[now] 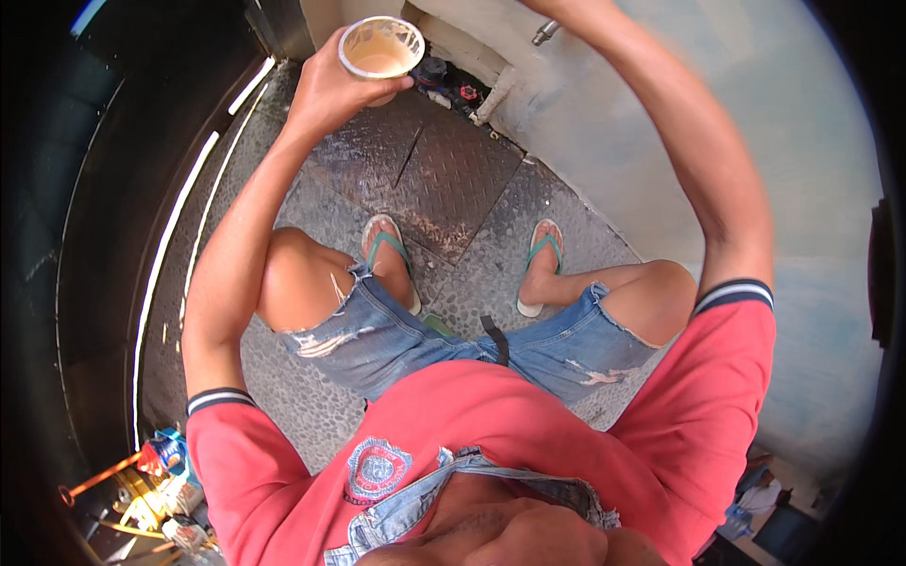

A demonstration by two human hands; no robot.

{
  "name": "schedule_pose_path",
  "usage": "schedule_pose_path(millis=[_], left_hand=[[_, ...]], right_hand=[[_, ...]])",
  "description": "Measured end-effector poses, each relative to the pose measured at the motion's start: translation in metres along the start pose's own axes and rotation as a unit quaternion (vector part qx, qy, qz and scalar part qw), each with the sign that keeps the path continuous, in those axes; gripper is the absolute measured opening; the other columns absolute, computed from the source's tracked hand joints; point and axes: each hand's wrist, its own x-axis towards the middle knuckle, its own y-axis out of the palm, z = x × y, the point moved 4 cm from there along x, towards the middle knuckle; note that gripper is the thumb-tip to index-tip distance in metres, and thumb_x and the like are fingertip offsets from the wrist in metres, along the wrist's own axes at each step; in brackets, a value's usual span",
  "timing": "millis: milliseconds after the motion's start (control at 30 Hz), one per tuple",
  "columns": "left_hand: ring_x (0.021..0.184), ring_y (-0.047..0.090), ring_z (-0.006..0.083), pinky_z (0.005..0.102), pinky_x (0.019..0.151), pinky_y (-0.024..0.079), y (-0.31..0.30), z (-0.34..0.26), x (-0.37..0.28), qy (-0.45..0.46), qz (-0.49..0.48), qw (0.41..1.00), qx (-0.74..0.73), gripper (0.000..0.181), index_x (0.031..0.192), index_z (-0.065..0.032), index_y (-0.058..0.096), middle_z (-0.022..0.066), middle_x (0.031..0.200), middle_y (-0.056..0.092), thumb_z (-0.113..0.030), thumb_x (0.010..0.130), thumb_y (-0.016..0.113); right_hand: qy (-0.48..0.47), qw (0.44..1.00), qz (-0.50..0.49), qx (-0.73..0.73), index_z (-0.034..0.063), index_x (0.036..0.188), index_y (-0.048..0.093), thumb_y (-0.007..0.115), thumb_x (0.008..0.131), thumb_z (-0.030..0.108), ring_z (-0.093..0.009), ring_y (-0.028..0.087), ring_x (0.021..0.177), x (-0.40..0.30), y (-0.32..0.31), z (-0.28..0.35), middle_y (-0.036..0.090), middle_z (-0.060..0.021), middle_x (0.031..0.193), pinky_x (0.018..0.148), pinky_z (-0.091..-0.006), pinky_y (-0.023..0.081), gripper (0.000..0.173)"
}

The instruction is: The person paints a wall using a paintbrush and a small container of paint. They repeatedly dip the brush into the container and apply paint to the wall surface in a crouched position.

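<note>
My left hand grips a clear plastic cup from its left side, thumb around the near side. A creamy beige liquid lies in the cup, and smears of it coat the inner wall. Held high before me, the cup hides part of the wall's base behind it. My right arm stretches up past the picture's top edge, so that hand is out of view. Beside that forearm a short metal tap or pipe end sticks out of the pale painted wall.
A rusty metal floor plate lies before my feet on pebbled paving. Near the wall's base are a red valve handle and a pipe. A dark gate or panel stands left. Tools and containers crowd the lower left.
</note>
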Motion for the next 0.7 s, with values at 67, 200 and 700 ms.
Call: schedule_pose_path(millis=[67, 200, 700], left_hand=[[0.11, 0.07, 0.0242, 0.037, 0.095, 0.054, 0.004, 0.001, 0.003, 0.007, -0.005, 1.0, 0.01, 0.077, 0.125, -0.0015, 0.064, 0.0134, 0.115, 0.073, -0.039, 0.064, 0.094], [0.11, 0.07, 0.0246, 0.0377, 0.095, 0.054, -0.01, -0.001, -0.003, 0.007, -0.014, 1.0, 0.021, 0.077, 0.124, -0.0014, 0.064, 0.0137, 0.115, 0.073, -0.039, 0.064, 0.094], [0.111, 0.069, 0.0241, 0.037, 0.097, 0.054, -0.004, -0.011, -0.002, -0.004, -0.009, 0.999, -0.035, 0.083, 0.128, 0.0001, 0.061, 0.0146, 0.117, 0.072, -0.036, 0.062, 0.096]], right_hand=[[0.02, 1.0, 0.004, -0.023, -0.0009, 0.079, 0.071, 0.057, 0.087, 0.008, -0.035, 0.073, 0.081, 0.005, 0.055, -0.005, 0.071, -0.0192, 0.079, 0.065, -0.0451, 0.059, 0.018], [0.042, 0.981, 0.126, -0.144, 0.0044, 0.092, 0.077, 0.061, 0.087, 0.011, -0.027, 0.074, 0.089, 0.019, 0.072, 0.012, 0.076, -0.0133, 0.092, 0.069, -0.04, 0.06, 0.018], [0.123, 0.883, 0.42, -0.167, 0.0152, 0.1, 0.081, 0.07, 0.084, 0.012, -0.022, 0.073, 0.1, 0.043, 0.009, 0.014, 0.076, -0.0109, 0.11, 0.076, -0.0416, 0.058, 0.02]])
